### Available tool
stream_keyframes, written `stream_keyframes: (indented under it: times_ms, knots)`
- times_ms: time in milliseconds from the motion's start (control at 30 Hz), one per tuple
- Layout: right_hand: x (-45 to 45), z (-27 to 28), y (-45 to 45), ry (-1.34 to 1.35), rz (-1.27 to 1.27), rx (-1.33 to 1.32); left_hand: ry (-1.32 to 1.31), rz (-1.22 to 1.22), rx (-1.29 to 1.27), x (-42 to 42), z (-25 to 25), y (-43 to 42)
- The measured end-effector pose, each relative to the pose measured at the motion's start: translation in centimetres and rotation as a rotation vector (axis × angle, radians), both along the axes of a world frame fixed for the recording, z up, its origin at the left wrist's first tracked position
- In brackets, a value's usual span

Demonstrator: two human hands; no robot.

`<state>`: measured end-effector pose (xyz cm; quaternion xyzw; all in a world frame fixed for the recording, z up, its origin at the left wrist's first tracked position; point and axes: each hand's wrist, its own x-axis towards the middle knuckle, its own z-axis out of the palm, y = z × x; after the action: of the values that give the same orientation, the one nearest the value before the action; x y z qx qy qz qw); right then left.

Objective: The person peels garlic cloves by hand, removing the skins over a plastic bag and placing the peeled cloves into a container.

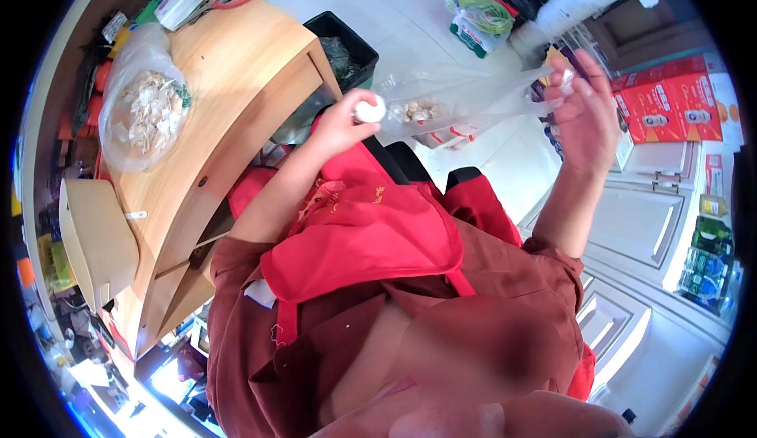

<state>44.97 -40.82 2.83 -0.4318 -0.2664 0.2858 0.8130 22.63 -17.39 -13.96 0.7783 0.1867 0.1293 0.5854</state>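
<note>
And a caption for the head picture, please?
Left hand holds a round white thing; right hand, a clear bag.

Both arms are stuck out in front, bare forearms, hands well apart. Left forearm (282, 186) angles inward and the left hand (355, 119) is curled into a pinchy grip, thumb and index bent toward each other. Right forearm (569, 205) goes pretty much straight forward, right hand (587, 119) with fingers partly bent, can't tell how tight.
</note>
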Motion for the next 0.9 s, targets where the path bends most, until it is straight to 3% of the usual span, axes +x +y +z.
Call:
stream_keyframes:
  times_ms: [167,267,533,733,833,900]
  knots:
    - [0.8,-9.6,-2.1,0.264,0.019,-0.325,-0.057,0.18,-0.228,-3.1,-2.7,1.0]
    - [2.3,-17.4,-1.6,0.241,0.02,-0.564,-0.114,0.195,-0.223,-4.3,-2.4,0.9]
    - [5.3,-25.3,4.3,0.113,0.113,-0.93,-0.267,0.25,-0.263,-10.6,6.3,1.4]
    - [5.7,-27.3,8.3,0.203,0.096,-0.934,-0.385,0.414,-0.077,-17.3,11.1,4.3]
    - [8.5,-31.0,8.4,0.486,0.104,-0.768,-0.336,0.428,-0.096,-20.1,12.3,5.9]
    - [8.4,-31.8,9.0,0.734,-0.07,-0.773,-0.297,0.465,-0.036,-21.9,13.1,7.1]
